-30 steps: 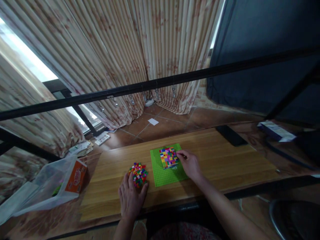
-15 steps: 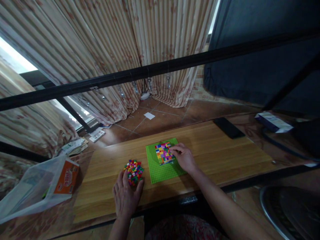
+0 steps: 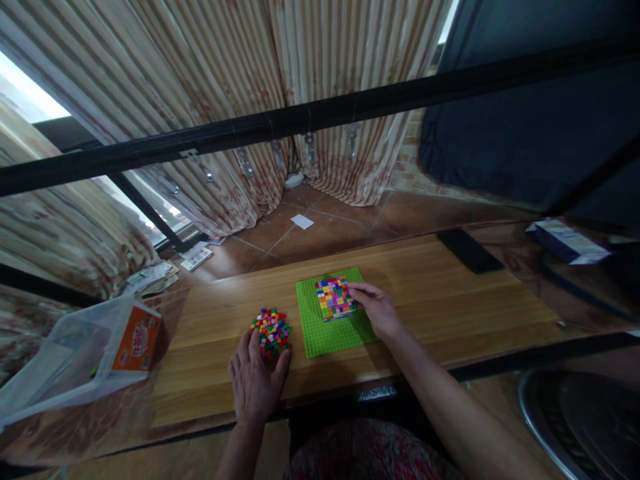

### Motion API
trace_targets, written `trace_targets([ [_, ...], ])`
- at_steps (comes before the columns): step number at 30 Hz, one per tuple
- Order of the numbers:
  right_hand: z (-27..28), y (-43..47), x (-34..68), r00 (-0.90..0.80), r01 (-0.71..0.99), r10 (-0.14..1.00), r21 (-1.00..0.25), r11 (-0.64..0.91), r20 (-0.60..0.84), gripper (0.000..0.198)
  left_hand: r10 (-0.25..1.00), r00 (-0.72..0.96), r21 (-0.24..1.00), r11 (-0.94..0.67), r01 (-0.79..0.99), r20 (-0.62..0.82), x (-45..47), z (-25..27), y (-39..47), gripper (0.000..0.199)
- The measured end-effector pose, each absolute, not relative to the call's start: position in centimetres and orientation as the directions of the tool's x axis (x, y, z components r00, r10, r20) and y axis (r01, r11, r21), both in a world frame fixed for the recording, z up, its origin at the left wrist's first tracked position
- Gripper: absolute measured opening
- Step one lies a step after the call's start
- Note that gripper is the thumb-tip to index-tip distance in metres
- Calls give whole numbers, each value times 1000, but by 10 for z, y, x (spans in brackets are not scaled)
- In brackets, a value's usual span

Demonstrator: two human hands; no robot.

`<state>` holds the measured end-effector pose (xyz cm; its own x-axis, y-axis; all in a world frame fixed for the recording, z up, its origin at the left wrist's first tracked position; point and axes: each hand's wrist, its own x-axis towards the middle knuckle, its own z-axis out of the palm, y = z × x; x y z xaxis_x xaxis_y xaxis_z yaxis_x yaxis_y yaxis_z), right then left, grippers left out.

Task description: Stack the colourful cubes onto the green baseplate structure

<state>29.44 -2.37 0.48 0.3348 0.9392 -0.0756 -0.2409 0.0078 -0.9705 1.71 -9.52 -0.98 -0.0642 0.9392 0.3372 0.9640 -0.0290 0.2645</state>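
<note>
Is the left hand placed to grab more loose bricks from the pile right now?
Probably yes: the left hand rests at the near edge of the loose brick pile, fingertips touching it, with nothing between. The right hand is busy at the brick block.

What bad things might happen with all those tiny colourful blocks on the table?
The loose pile of small blocks lies under the left hand's fingertips, so a nudge might scatter some across the wooden table or onto the floor. The right hand touches the edge of the colourful block patch on the green baseplate; a hard push might slide the plate or pop blocks loose.
</note>
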Motion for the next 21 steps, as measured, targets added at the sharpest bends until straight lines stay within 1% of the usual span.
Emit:
trace_targets([
  [3, 5, -21, 292, 368, -269, 923, -963, -6, -108, 32, 940, -67, 278, -31, 960, 335, 18, -9, -95, 73],
  [7, 1, -14, 288, 418, -302, 904, -952, 43, -92, 32, 942, -66, 281, -30, 959, 329, 19, -5, -96, 73],
  [11, -3, -12, 286, 453, -265, 888, -963, 46, -82, 33, 944, -76, 277, -16, 961, 321, 20, -4, -96, 72],
  [17, -2, -14, 286, 452, -162, 891, -986, 30, -47, 34, 945, -69, 268, -20, 963, 318, 19, -7, -97, 72],
  [21, 0, -14, 284, 452, -155, 891, -988, 28, -46, 33, 942, -69, 271, -25, 962, 329, 20, -7, -97, 73],
])
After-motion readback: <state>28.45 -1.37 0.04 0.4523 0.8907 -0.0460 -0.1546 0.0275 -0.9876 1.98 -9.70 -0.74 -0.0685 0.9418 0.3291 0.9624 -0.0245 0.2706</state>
